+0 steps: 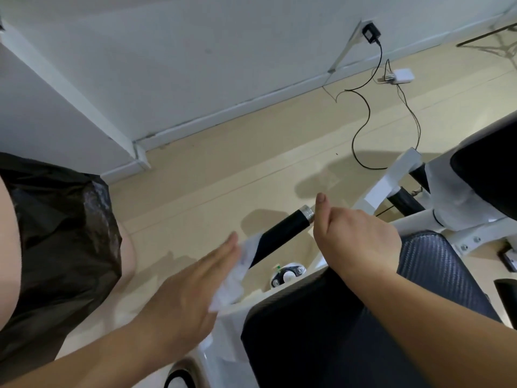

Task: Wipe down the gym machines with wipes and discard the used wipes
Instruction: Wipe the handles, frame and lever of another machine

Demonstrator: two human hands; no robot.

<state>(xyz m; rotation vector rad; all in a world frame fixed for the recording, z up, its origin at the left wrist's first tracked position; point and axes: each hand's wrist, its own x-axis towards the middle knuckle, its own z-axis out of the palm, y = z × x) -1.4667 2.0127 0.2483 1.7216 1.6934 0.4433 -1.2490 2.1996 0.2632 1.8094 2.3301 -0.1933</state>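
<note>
My left hand [193, 289] has straight fingers and presses a crumpled white wipe [235, 278] against the lower end of a black handle grip [282, 233] on the white gym machine [414, 219]. My right hand [355, 239] is curled into a loose fist, thumb up, right beside the grip's chrome end cap [307, 212]. Nothing shows inside its fingers. Black seat pads [302, 331] of the machine lie under my right forearm.
A black rubbish bag [61, 236] hangs at the left, close to my left arm. Black cables [363, 121] and a white power adapter [402, 75] lie on the beige floor by the wall. A second black pad [486, 175] sits at the right.
</note>
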